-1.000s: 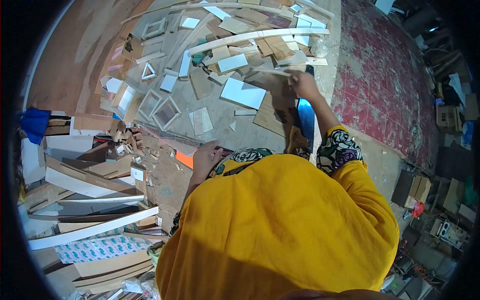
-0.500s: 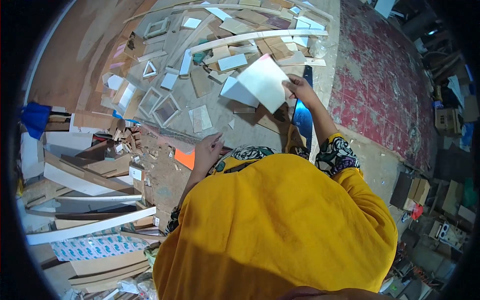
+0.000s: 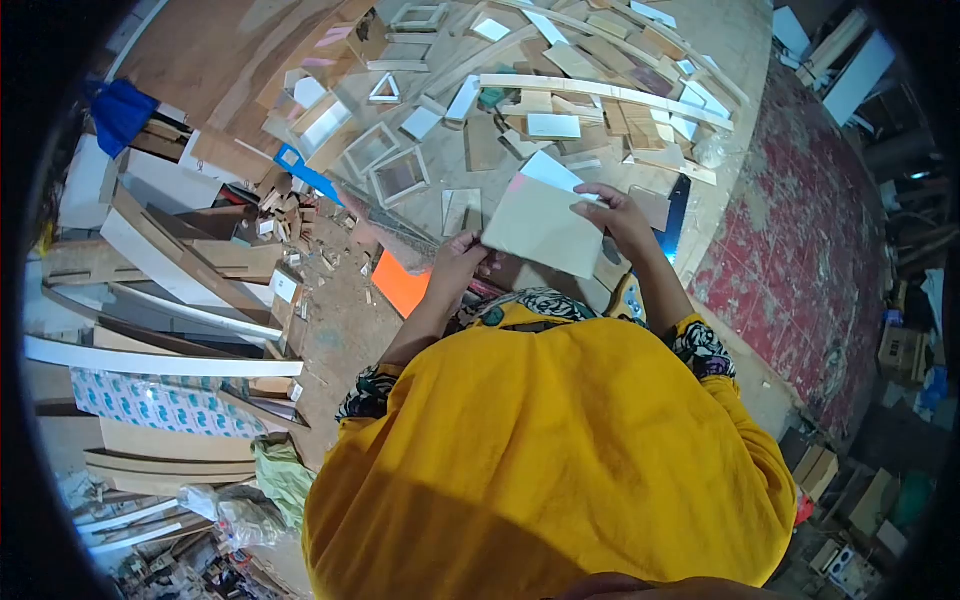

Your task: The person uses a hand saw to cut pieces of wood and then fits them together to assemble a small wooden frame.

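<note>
**Holding a pale rectangular panel (image 3: 545,228) by corner and edge in both hands**

Pinches with the right hand (image 3: 620,220) at the upper right corner, thumb over the near face; closes the left hand (image 3: 462,265) on the left corner, some fingertips hidden. Holds the panel tilted in front of the body, above the near side of the desk (image 3: 725,38).

Judging by the thin edge and flat face, probably light and stiff, with little bend; perhaps smooth enough to slide from a loose pinch, and apt to chip at the corners. Best gripped by opposite edges, thumbs in front, fingers behind. Shows a plain cream-grey face, tinged pink near the upper left corner.

Beside the left forearm, note a flat orange sheet (image 3: 398,283); beyond the right forearm, a handsaw (image 3: 676,215), blade smooth and blue-sheened. Farther out, find a rectangular frame (image 3: 405,195) and a small triangular frame (image 3: 384,100), both pale and slim, then a long, gently bowed wooden strip (image 3: 610,92) among straight-cut offcuts. Off to the right, see worn, blotched red flooring (image 3: 790,230).
</note>
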`<state>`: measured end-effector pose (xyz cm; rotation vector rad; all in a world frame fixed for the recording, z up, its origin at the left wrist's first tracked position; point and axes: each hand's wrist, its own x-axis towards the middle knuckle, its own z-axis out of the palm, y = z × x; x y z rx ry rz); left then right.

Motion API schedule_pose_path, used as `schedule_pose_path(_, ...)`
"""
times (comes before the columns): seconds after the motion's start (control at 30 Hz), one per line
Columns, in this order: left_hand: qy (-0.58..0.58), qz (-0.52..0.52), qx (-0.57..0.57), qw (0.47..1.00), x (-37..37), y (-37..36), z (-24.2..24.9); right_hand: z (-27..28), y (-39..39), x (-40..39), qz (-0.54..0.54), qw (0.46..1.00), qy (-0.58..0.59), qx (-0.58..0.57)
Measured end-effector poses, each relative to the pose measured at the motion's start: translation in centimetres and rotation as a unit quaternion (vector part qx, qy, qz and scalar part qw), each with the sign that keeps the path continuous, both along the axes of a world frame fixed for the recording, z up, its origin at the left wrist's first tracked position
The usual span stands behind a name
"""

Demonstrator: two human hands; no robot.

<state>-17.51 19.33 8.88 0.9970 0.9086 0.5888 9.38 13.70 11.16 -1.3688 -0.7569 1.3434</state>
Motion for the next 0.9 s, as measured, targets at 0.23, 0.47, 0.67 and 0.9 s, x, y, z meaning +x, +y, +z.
schedule_pose_path(0.23,-0.013,-0.019,-0.095,0.995,-0.5,-0.9,0.6,-1.4,0.1,-0.3,-0.002,0.999,-0.03,0.009)
schedule_pose_path(0.47,-0.053,0.065,-0.107,0.991,-0.8,-0.6,-0.5,0.7,-0.1,-0.2,0.158,0.986,-0.046,0.015)
schedule_pose_path(0.67,-0.058,0.075,-0.09,0.991,-0.8,-0.2,-1.7,0.0,-0.6,-0.9,-0.039,0.993,0.114,-0.002)
schedule_pose_path(0.9,-0.085,0.102,-0.128,0.983,-1.0,0.0,-2.6,-2.8,-3.0,0.1,0.028,0.993,0.091,-0.076)
